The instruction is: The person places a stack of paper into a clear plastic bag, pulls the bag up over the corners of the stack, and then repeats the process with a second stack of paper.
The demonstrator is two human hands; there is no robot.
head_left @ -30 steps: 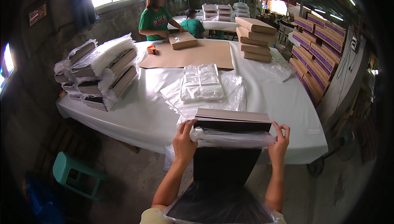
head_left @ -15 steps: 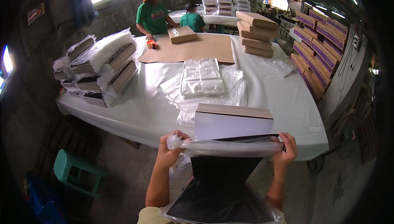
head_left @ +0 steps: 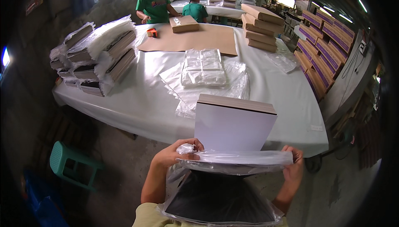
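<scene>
Gripping the rolled mouth of a clear plastic bag [head_left: 237, 160], my left hand [head_left: 176, 154] and right hand [head_left: 293, 166] each pinched one end of it, just before the near table edge. A white rectangular board with a brown top edge [head_left: 235, 125] stood upright, its lower part sunk into the bag, whose dark-looking body hung toward me. Behind it, on the white-covered table [head_left: 141, 102], lay a pile of flat clear plastic bags [head_left: 203, 66]. I saw bagged stacks [head_left: 97, 56] at the left, a brown cardboard sheet [head_left: 195, 39] farther back, tan flat boxes [head_left: 259, 27] piled beyond, and purple-banded cartons [head_left: 324, 48] stacked along the right.
</scene>
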